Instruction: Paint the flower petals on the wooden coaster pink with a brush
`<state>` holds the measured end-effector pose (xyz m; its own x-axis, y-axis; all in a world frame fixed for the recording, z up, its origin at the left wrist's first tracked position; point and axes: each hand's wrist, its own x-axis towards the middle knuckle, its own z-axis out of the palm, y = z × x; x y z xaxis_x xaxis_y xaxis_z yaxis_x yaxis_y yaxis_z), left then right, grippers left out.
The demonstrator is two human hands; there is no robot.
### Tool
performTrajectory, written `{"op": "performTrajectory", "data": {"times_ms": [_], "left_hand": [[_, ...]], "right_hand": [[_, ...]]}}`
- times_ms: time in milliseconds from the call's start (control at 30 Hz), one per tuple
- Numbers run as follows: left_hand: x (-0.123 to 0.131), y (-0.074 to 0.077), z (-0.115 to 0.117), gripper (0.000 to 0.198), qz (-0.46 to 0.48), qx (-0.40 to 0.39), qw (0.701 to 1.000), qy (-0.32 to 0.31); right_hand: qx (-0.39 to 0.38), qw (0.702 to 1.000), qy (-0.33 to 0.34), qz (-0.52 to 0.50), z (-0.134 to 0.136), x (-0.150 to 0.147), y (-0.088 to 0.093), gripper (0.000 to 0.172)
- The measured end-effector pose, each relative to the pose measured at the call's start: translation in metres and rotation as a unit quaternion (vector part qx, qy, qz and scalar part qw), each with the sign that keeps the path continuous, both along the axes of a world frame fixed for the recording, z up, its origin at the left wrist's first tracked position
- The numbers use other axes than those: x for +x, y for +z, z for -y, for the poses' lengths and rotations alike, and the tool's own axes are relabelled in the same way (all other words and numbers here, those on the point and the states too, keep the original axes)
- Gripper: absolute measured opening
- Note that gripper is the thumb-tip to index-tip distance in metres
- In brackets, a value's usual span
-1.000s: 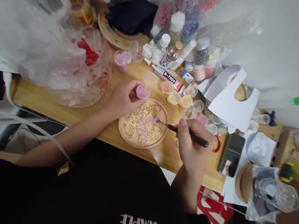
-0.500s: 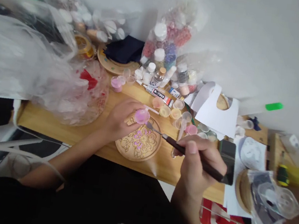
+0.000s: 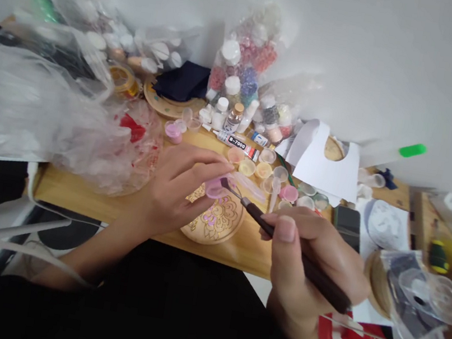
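My left hand (image 3: 176, 190) grips a small plastic cup (image 3: 215, 188) of pink-purple paste, tilted toward the right. In my right hand (image 3: 306, 261) is a palette knife (image 3: 259, 215) with a dark handle and thin metal neck. Its small blade reaches into the mouth of the cup. Beneath the cup lies a round wooden disc (image 3: 223, 231) with a gold-outlined flower, some petals filled pink-purple. My left fingers and the cup cover its upper left part.
Small cups of yellow (image 3: 263, 170), peach and pink (image 3: 289, 194) paste stand behind the disc. A B-7000 glue tube (image 3: 236, 144) and small bottles (image 3: 234, 117) sit farther back. Plastic bags (image 3: 49, 103) crowd the left; a white paper sheet (image 3: 329, 173) and a phone (image 3: 347, 227) are to the right.
The cup has tipped toward the knife, and the blade has gone from beside it into its mouth. Both hands have come nearer the camera, and the view has shifted slightly.
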<state>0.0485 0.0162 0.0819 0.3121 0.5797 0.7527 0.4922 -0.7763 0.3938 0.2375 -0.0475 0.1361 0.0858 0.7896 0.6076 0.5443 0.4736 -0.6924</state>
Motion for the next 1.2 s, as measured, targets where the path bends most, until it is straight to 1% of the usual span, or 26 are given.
{"op": "performTrajectory", "data": {"times_ms": [100,233,367,433,533,600,767,867,933,1000,1100,1167,1200], "left_hand": [[0.002,0.002,0.001,0.028,0.016,0.008,1.000,-0.007],[0.001,0.007,0.002,0.029,0.029,0.002,0.999,-0.015],[0.002,0.012,0.006,0.027,0.023,-0.021,1.000,0.000],[0.004,0.014,0.007,0.025,0.020,-0.021,1.000,0.007],[0.005,0.013,0.007,0.024,0.019,-0.024,0.999,0.023],[0.005,0.011,0.006,0.025,0.024,-0.027,0.999,0.028],[0.005,0.007,0.003,0.032,0.045,-0.005,0.999,0.028],[0.005,0.005,0.002,0.032,0.035,-0.022,0.999,0.024],[0.004,-0.001,0.000,0.029,0.022,-0.048,0.998,0.019],[0.001,-0.014,-0.004,0.026,0.011,-0.078,0.997,0.022],[-0.005,-0.043,-0.014,0.024,0.025,-0.096,0.995,0.034],[-0.008,-0.063,-0.019,0.026,0.050,-0.138,0.988,0.053],[-0.009,-0.071,-0.021,0.028,0.063,-0.152,0.985,0.054]], "right_hand": [[-0.006,1.000,0.001,-0.027,0.001,-0.001,0.001,0.021],[-0.028,0.995,0.001,-0.100,0.001,-0.003,-0.002,0.025],[-0.037,0.981,0.011,-0.191,-0.001,-0.005,-0.010,0.024],[-0.048,0.972,0.017,-0.231,-0.002,-0.004,-0.013,0.023],[-0.083,0.958,0.023,-0.274,-0.001,-0.003,-0.015,0.024],[-0.093,0.951,0.016,-0.295,-0.001,-0.002,-0.014,0.025],[-0.083,0.939,-0.001,-0.335,-0.002,-0.001,-0.017,0.024],[-0.079,0.932,0.008,-0.352,-0.005,0.001,-0.023,0.024],[-0.077,0.928,0.021,-0.364,-0.006,0.005,-0.029,0.025],[-0.075,0.922,0.026,-0.379,-0.007,0.011,-0.038,0.023],[-0.073,0.922,0.005,-0.381,-0.005,0.024,-0.058,0.019],[-0.097,0.924,-0.025,-0.370,-0.002,0.031,-0.072,0.022],[-0.121,0.925,-0.038,-0.357,0.000,0.034,-0.078,0.025]]}}
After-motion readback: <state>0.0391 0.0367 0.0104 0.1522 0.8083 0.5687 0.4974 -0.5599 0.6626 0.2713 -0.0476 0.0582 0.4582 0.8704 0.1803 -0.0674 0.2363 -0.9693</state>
